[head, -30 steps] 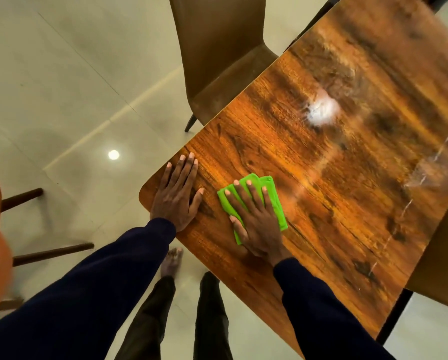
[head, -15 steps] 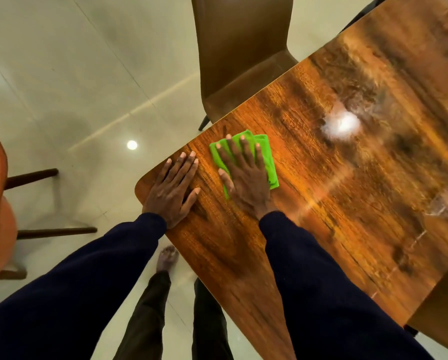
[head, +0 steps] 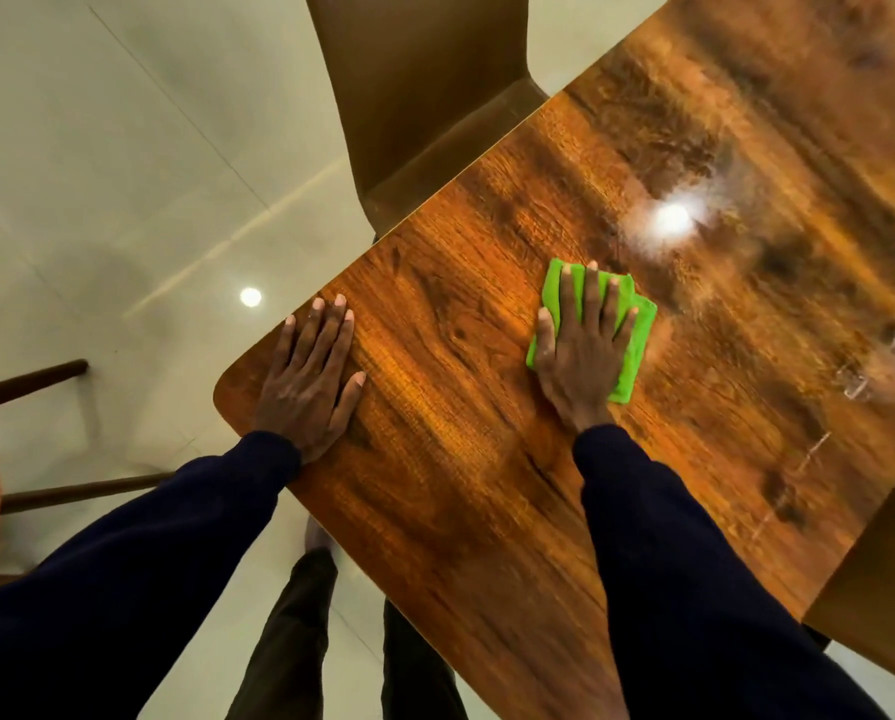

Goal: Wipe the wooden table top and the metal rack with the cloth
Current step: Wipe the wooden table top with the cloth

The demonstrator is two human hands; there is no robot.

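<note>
Your right hand (head: 583,350) presses flat on green cloth (head: 637,330), mid wooden table top (head: 461,459); left hand (head: 308,366) flat near corner, grasping nothing. Risk: cloth bunches, misses edges. Rack unseen.

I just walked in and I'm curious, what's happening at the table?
A person is cleaning the wooden table top. Their right hand presses a folded green cloth flat against the wood, fingers spread over it. Their left hand lies flat on the table near its rounded corner, holding nothing. A brown chair stands at the far edge. No metal rack is in view.
</note>
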